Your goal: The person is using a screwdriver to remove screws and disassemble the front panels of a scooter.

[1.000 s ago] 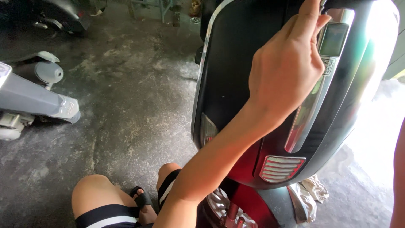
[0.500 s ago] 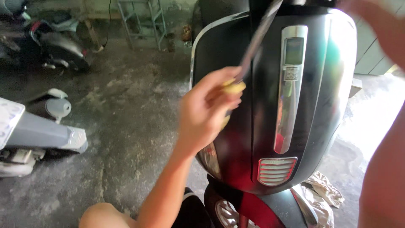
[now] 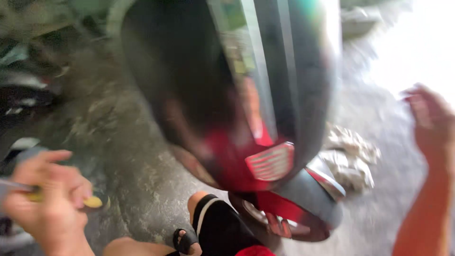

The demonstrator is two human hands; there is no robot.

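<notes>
Since half a second ago the left hand (image 3: 47, 199) has dropped away from the glossy black-and-red scooter front panel (image 3: 227, 95), fist closed around a yellow-handled screwdriver (image 3: 90, 202). Right hand (image 3: 433, 121) hangs spread, clear, right of the panel.

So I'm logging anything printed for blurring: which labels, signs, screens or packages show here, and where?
No package, sign or screen can be made out; the picture is badly blurred.
Possible sticker: upper part of the scooter's front panel, on the pale centre strip; a greenish-yellow smear, shape unclear.
Grille badge: low on the panel, red with pale bars, no label.
</notes>
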